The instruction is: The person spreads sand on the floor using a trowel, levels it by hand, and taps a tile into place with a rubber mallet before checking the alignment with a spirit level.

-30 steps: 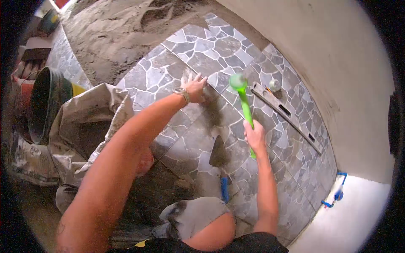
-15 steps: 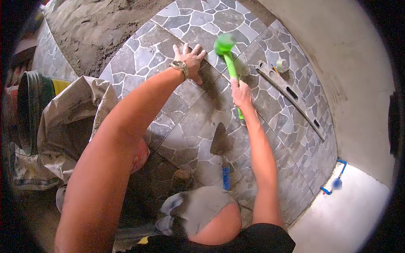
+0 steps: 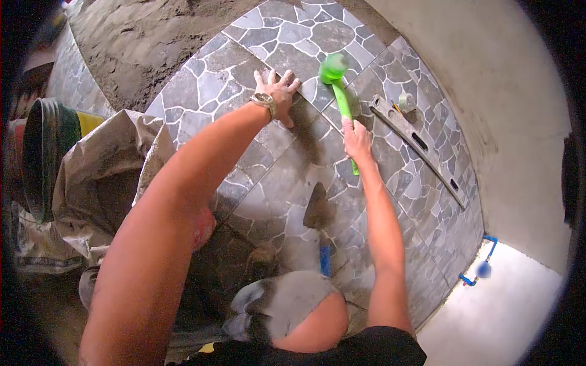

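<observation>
On the floor of stone-patterned tiles, the left hand rests with its fingers spread wide, close to a joint between tiles; it grasps nothing. A watch circles the wrist. The right hand is closed around the bright green handle of a mallet, near its lower end. The mallet's head is tilted over the tiles, to the right of the left hand's fingertips and apart from them; whether it touches the surface cannot be told.

To the right of the mallet, a long metal level lies slantwise on the tiles, with a pale roll and a slim pencil-like stick beside its upper end. Nearer the person, a trowel lies with its dark blade pointing away and its blue handle toward the bent knee. A crumpled sack stands on the left, next to a dark green bucket tipped on its side or leaning; which cannot be told. Rough grey mortar or sand spreads beyond the tiles. A plain wall rises on the right, and blue pipework with a round blue part shows near the lower right corner.
</observation>
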Tool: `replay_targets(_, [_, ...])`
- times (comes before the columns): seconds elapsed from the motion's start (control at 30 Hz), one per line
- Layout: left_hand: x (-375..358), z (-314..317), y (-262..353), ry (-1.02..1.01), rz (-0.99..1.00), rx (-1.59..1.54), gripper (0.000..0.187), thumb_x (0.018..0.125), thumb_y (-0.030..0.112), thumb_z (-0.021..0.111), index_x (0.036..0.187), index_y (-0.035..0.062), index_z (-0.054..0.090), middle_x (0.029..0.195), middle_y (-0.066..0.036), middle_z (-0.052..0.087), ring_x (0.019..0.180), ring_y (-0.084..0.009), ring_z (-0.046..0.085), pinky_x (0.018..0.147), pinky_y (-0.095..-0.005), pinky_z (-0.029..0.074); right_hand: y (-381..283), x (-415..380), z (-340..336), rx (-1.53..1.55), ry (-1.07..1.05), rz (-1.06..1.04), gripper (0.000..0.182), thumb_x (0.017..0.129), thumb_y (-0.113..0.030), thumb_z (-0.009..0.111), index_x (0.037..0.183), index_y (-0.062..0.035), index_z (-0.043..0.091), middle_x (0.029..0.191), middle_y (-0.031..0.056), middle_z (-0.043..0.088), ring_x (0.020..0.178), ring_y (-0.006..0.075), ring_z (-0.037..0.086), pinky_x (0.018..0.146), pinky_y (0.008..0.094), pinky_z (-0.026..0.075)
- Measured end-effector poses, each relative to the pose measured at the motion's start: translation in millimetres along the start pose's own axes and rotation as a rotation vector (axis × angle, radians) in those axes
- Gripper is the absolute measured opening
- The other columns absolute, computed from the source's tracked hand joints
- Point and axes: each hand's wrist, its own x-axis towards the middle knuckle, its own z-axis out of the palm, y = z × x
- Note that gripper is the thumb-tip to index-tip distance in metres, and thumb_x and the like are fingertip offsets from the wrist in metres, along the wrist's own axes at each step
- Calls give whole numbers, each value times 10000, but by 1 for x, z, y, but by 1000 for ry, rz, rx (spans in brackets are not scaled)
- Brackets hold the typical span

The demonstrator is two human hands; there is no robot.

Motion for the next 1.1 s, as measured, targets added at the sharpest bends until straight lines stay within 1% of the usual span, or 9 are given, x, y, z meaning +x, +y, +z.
replay_targets(0.13, [0, -3, -1, 59, -6, -17, 1246, 528, 558, 911, 1550, 211, 290, 1638, -56, 238, 1475, -397, 259, 1078, -789, 224, -67, -20, -37, 251, -166, 346, 576, 988, -592, 493, 825, -46, 581, 563, 25, 534, 407, 135, 513, 375, 309, 424])
replay_targets(0.3, [-5, 6, -4, 102, 22, -42, 1196, 542, 545, 908, 1511, 131, 341, 1606, -80, 299, 1463, -354, 292, 1090, -762, 249, -81, -31, -35, 397, 135, -42, 572, 986, -583, 514, 791, -49, 579, 571, 30, 542, 397, 129, 492, 382, 310, 406])
replay_targets(0.43, [-3, 4, -1, 69, 18, -28, 1213, 541, 544, 909, 1520, 121, 331, 1609, -91, 293, 1468, -350, 286, 1104, -751, 242, -48, -25, 1, -56, 78, -66, 643, 995, -577, 480, 801, 23, 599, 711, 272, 598, 702, 471, 598, 601, 489, 458])
replay_targets(0.53, [-1, -1, -3, 68, 2, -10, 1214, 544, 550, 905, 1523, 110, 335, 1608, -101, 295, 1471, -349, 287, 1113, -744, 234, -65, -23, -23, 120, 9, 34, 646, 991, -578, 490, 771, 18, 602, 677, 249, 596, 671, 432, 612, 608, 484, 461])
replay_targets(0.57, [-2, -1, -4, 62, 0, -6, 1212, 545, 550, 903, 1522, 108, 338, 1607, -104, 297, 1470, -352, 290, 1114, -742, 234, -66, -23, -24, 178, 52, -11, 533, 990, -562, 526, 816, -63, 599, 550, 29, 532, 401, 110, 488, 371, 300, 371])
replay_targets(0.67, [-5, 0, 0, 53, 25, -3, 1204, 555, 550, 897, 1519, 91, 340, 1605, -119, 299, 1463, -363, 302, 1113, -739, 241, -69, -32, -28, 418, 95, -67, 533, 989, -571, 523, 830, -66, 584, 535, 9, 519, 403, 98, 487, 360, 290, 365])
replay_targets(0.77, [-7, -9, 4, 28, 4, 31, 1218, 571, 585, 888, 1526, 65, 338, 1612, -112, 298, 1465, -340, 307, 1135, -700, 233, -15, -32, 3, 89, -24, 39, 623, 997, -581, 479, 784, -5, 582, 575, 157, 536, 558, 283, 589, 526, 428, 442])
replay_targets(0.97, [-4, -1, 6, 16, 4, 52, 1244, 581, 570, 888, 1546, 62, 291, 1630, -93, 261, 1471, -343, 294, 1125, -714, 234, -85, -41, -54, 411, 12, 135, 528, 1009, -532, 506, 816, -51, 603, 571, 46, 565, 399, 106, 502, 380, 298, 390])
replay_targets(1.1, [0, 12, 1, 76, 41, 31, 1200, 591, 519, 898, 1560, 178, 278, 1642, -57, 214, 1457, -375, 298, 1064, -763, 271, -65, -25, -40, 468, 119, 67, 539, 1017, -525, 481, 808, -41, 596, 570, 48, 571, 424, 156, 547, 411, 335, 429])
